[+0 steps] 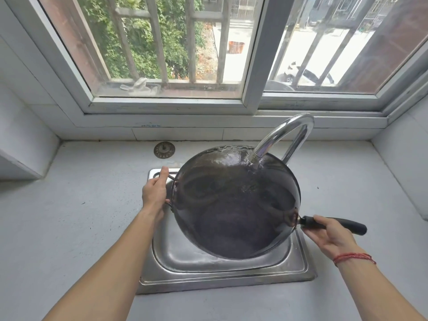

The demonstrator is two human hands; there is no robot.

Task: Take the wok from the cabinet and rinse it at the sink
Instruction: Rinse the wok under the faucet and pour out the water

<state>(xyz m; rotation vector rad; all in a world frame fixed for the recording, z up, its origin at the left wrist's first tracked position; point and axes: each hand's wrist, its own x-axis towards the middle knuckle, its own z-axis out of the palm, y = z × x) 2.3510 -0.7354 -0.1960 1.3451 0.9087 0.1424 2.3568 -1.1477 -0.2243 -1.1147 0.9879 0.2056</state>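
Wok (pixel 234 205): dark and round, held over the sink and tilted so that its inside faces the camera. Its lower edge is down in the basin and its upper edge is at the back of the sink, under the tap spout.
Sink (pixel 220 272): steel, with one basin, set in the counter. The wok covers most of the basin; only the front part and a strip on the left show.
Tap (pixel 298 128): a curved chrome pipe that stands behind the sink, toward its right side. The spout ends just above the upper inner wall of the wok.
Water (pixel 253 164): it runs from the spout onto the inner wall of the wok. The wall near the upper rim is wet and shining.
Left hand (pixel 156 193): at the back left corner of the sink. Its fingers are curled round the thin metal ear (pixel 171 177) on the left rim of the wok, and it grips this ear.
Right hand (pixel 331 235): at the right side of the sink. It is closed round the black handle (pixel 349 225), near the end that joins the wok, with the thumb on top. The free end of the handle sticks out to the right, past the hand.
Bracelet (pixel 352 257): red string on the right wrist.
Strainer (pixel 164 150): a round metal piece, flat on the counter behind the back left corner of the sink, apart from it.
Counter (pixel 69 205): grey, around the sink on all sides.
Window (pixel 162 105): behind the sink, above the counter, with a white frame and bars outside.
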